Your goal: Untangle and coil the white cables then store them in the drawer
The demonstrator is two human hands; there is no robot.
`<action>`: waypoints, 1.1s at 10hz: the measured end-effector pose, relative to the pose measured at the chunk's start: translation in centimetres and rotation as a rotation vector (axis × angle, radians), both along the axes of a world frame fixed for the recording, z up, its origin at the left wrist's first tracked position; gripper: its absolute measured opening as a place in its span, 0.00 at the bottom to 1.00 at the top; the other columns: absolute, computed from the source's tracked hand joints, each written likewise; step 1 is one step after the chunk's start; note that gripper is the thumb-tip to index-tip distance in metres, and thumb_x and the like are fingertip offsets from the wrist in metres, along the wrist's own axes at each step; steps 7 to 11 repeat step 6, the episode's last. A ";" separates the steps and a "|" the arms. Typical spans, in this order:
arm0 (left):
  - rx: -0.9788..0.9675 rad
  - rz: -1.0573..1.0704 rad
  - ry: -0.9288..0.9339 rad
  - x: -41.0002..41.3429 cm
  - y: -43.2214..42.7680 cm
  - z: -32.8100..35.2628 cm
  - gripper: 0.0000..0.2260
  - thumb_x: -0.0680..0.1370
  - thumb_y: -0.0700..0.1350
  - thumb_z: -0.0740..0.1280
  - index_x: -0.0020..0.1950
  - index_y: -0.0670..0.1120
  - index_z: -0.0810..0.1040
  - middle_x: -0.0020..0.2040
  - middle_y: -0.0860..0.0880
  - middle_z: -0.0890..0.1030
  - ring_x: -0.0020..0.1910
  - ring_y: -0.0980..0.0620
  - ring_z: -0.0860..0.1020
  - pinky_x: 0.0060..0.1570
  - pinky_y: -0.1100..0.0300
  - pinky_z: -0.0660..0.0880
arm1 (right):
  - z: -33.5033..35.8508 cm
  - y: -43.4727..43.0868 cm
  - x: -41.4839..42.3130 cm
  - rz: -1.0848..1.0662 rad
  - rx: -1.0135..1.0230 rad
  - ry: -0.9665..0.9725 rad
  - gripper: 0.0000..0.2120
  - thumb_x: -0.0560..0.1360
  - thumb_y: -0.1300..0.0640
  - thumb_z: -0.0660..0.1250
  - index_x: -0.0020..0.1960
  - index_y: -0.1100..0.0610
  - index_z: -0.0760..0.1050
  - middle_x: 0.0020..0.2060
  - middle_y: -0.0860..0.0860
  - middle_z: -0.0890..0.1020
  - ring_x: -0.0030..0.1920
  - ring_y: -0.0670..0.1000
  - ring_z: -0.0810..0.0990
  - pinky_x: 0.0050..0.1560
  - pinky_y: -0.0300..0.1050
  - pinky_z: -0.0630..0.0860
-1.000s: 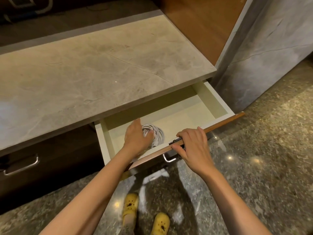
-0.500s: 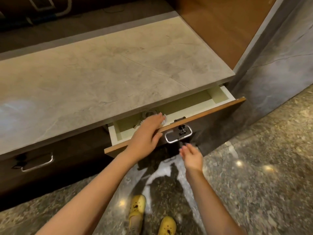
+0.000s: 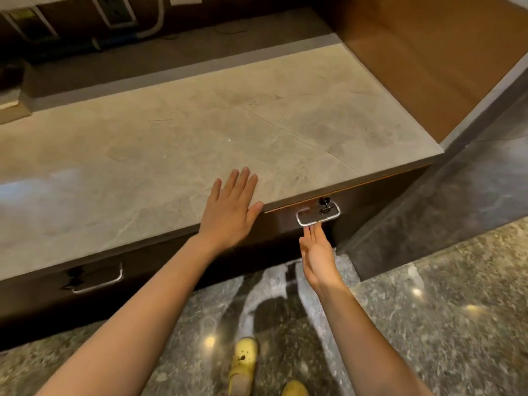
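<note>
Dark wooden drawer looks shut; white cables aren't visible, presumably inside. My left hand flat, grip apart, on grey stone surface. Right hand at 6 o'clock under chrome handle, fingers apart, holding nothing. Risk: cable loop pinched at the drawer lip, front springs back.

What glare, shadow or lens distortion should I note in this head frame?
Head view: pale glare washes the countertop at its left; small bright ceiling-light reflections dot the polished floor; a dark shadow of the person falls on the floor below the right hand; wide-angle bending tilts the wall edge at right; the left hand and the drawer handle look reasonably sharp.
</note>
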State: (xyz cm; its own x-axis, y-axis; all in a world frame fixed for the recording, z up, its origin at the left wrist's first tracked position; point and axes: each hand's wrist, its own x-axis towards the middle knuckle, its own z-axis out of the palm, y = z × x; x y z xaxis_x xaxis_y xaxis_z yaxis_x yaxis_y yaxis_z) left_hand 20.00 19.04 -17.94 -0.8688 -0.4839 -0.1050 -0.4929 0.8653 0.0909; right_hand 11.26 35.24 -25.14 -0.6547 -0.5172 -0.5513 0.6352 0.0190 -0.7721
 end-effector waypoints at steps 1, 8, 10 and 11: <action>0.004 0.002 -0.010 0.1 0.0 -0.1 0.30 0.77 0.61 0.38 0.77 0.49 0.43 0.78 0.50 0.42 0.76 0.51 0.40 0.72 0.52 0.36 | 0.2 -0.8 -0.1 0.011 -0.015 -0.044 0.32 0.79 0.73 0.48 0.77 0.53 0.42 0.77 0.51 0.52 0.76 0.49 0.53 0.73 0.45 0.55; 0.418 -0.116 -0.423 -1.5 0.1 9.0 0.28 0.80 0.59 0.49 0.75 0.45 0.58 0.77 0.44 0.56 0.76 0.44 0.54 0.73 0.48 0.52 | 12.8 1.0 -3.4 0.898 0.645 0.215 0.17 0.79 0.51 0.60 0.64 0.57 0.71 0.56 0.52 0.78 0.55 0.52 0.78 0.49 0.48 0.77; 0.418 -0.116 -0.423 -1.5 0.1 9.0 0.28 0.80 0.59 0.49 0.75 0.45 0.58 0.77 0.44 0.56 0.76 0.44 0.54 0.73 0.48 0.52 | 12.8 1.0 -3.4 0.898 0.645 0.215 0.17 0.79 0.51 0.60 0.64 0.57 0.71 0.56 0.52 0.78 0.55 0.52 0.78 0.49 0.48 0.77; 0.418 -0.116 -0.423 -1.5 0.1 9.0 0.28 0.80 0.59 0.49 0.75 0.45 0.58 0.77 0.44 0.56 0.76 0.44 0.54 0.73 0.48 0.52 | 12.8 1.0 -3.4 0.898 0.645 0.215 0.17 0.79 0.51 0.60 0.64 0.57 0.71 0.56 0.52 0.78 0.55 0.52 0.78 0.49 0.48 0.77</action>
